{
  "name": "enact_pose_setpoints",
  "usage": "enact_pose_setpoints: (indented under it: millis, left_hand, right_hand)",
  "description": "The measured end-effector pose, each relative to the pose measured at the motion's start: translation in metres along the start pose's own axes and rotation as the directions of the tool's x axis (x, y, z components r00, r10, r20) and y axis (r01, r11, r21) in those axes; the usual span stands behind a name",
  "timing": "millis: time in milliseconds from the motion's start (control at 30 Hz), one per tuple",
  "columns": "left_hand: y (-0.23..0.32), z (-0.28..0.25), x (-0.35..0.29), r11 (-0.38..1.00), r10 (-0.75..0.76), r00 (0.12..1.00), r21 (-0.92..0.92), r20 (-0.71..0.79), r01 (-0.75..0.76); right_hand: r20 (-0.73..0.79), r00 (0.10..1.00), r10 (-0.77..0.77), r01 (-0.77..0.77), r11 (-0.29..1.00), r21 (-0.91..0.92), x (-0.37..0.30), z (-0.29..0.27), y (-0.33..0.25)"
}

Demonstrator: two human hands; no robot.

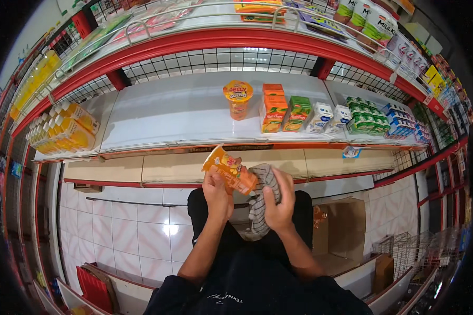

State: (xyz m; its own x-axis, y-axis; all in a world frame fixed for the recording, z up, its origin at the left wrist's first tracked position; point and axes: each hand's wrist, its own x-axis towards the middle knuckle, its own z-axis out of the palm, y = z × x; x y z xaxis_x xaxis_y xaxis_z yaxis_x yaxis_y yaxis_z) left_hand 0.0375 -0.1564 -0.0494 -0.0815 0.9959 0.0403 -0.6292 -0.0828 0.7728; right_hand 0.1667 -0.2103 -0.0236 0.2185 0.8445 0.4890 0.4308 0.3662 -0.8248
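My left hand (217, 195) grips an orange jelly cup (231, 170), which is tilted with its wide end toward the upper left. Closed around a grey striped cloth (263, 202), my right hand (279, 202) is at the cup's narrow lower end, where the cloth seems to touch it. Both hands are in front of my lap, just below the shelf edge. Another orange jelly cup (238, 102) stands upright on the white shelf (168, 105) beyond them, beside the orange juice cartons (274, 110).
A green carton (298, 113), small white cartons (320, 116) and green packs (365, 118) line the shelf's right side. Several yellow juice bottles (71, 126) stand at its left end. A lower beige shelf (194, 167) runs beneath. An open cardboard box (339, 231) is on the floor to my right.
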Motion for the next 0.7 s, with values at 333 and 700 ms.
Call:
enact_pose_setpoints:
  millis: [333,700]
  left_hand:
    - [0.015,0.003,-0.013,0.961,-0.2,0.974,-0.213,-0.102,0.175]
    - [0.01,-0.002,-0.017,0.966,-0.201,0.978,-0.151,0.061,0.208]
  right_hand:
    - [-0.018,0.994,-0.106,0.106,0.994,0.024,-0.001,0.02,-0.007]
    - [-0.083,0.977,0.197,-0.19,0.978,0.085,0.022,-0.008,0.002]
